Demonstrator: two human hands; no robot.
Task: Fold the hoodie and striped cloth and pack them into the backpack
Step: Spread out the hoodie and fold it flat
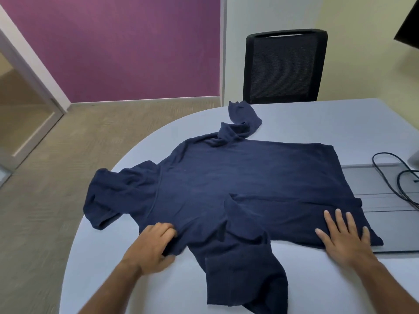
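A pale table [317,123] with a rounded end carries the navy hoodie [238,177], spread flat across its middle, hood toward the left edge, one sleeve bunched at the far side and the other folded over the body toward the near edge. A black mesh chair [283,66] stands behind the table. A black cable [390,175] loops over a grey panel at the right. The right hand [344,239] lies flat on the hoodie's hem, fingers spread. The left hand [152,248] seems to pinch the fabric near the shoulder, fingers curled.
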